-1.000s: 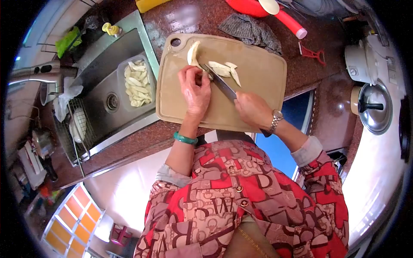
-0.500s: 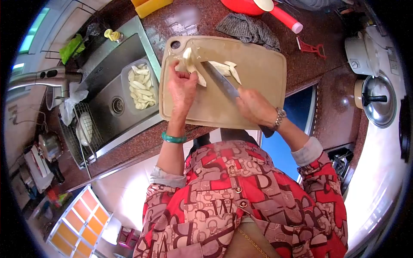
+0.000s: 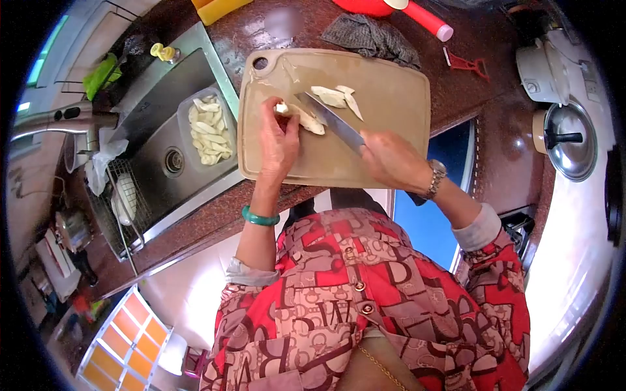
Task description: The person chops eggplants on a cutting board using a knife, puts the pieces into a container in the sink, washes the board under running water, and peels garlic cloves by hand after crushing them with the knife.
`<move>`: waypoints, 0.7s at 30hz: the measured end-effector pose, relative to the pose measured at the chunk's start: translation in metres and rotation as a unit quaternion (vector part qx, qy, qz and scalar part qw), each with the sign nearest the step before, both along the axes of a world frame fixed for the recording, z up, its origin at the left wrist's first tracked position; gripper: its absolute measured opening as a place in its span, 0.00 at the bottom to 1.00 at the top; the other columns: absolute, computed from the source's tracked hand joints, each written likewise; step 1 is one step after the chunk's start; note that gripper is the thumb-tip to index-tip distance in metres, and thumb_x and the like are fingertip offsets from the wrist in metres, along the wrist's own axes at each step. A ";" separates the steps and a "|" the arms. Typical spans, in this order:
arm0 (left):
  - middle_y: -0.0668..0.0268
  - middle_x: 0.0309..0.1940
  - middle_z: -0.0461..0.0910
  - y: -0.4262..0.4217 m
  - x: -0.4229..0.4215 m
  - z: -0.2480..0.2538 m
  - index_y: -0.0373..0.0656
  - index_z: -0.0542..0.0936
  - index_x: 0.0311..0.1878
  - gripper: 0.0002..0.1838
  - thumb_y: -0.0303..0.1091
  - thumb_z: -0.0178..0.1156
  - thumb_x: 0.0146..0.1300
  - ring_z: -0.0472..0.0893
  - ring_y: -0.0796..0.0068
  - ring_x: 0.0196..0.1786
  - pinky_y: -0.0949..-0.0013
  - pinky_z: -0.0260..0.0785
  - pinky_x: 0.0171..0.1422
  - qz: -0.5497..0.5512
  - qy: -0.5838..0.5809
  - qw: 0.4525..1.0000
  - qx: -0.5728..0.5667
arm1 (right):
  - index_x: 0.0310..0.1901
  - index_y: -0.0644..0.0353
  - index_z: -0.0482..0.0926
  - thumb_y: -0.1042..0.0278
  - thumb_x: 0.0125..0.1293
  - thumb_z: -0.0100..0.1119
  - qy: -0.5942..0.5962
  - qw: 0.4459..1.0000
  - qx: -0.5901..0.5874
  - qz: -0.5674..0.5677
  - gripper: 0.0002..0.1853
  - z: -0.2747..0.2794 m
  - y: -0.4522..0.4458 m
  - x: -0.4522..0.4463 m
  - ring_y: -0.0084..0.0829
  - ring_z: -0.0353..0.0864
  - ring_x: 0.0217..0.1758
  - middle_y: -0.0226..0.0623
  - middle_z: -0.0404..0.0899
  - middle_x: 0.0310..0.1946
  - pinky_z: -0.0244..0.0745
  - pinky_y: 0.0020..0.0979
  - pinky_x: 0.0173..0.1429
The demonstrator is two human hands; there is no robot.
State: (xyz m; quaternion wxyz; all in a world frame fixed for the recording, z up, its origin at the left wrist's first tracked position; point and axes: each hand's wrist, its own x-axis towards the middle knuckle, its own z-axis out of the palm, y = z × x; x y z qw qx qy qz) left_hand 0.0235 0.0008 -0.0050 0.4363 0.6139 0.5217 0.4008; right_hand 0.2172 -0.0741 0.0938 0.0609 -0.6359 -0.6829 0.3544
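My left hand [image 3: 279, 144] lies over the left part of a tan cutting board [image 3: 378, 171], its fingers and thumb closed around a pale peeled root vegetable [image 3: 308, 122]. One end of the root points right, towards the blade. My right hand [image 3: 393, 159] grips the dark handle of a kitchen knife [image 3: 332, 120]. The blade slants up and left across the board, just right of the root; whether they touch I cannot tell. Several cut pale slices [image 3: 329, 97] lie on the board beyond the blade.
Left of the board, a clear plastic container [image 3: 184, 116] full of similar pieces sits in the steel sink [image 3: 145, 156]. Behind the board are a grey cloth [image 3: 372, 39] and a red-handled pan [image 3: 427, 21]. A red peeler [image 3: 464, 63] lies farther right, near a pot lid [image 3: 574, 156].
My left hand has turned and shifted the root, which now lies lower and closer to the blade. The knife stays almost in place. The whole view has shifted slightly.
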 end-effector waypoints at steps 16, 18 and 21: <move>0.56 0.29 0.77 -0.004 -0.002 0.003 0.45 0.65 0.50 0.20 0.25 0.59 0.56 0.80 0.64 0.31 0.65 0.71 0.36 0.011 0.061 0.998 0.021 | 0.31 0.66 0.70 0.71 0.58 0.47 -0.096 0.991 -0.071 0.056 0.07 -0.015 0.002 -0.021 0.54 0.75 0.29 0.54 0.74 0.23 0.70 0.49 0.36; 0.57 0.29 0.76 -0.005 -0.001 0.004 0.45 0.65 0.50 0.20 0.25 0.60 0.56 0.80 0.64 0.31 0.65 0.71 0.37 0.010 0.059 0.997 0.038 | 0.31 0.66 0.70 0.71 0.58 0.47 -0.071 0.997 -0.039 0.018 0.07 -0.041 0.010 -0.034 0.54 0.75 0.29 0.54 0.75 0.23 0.70 0.49 0.36; 0.56 0.30 0.76 -0.006 -0.003 0.006 0.45 0.65 0.50 0.20 0.25 0.60 0.56 0.80 0.64 0.32 0.65 0.71 0.37 0.018 0.065 0.997 0.027 | 0.31 0.66 0.70 0.70 0.58 0.47 -0.033 0.999 -0.005 -0.011 0.07 -0.046 0.022 -0.034 0.54 0.75 0.28 0.54 0.75 0.23 0.69 0.49 0.35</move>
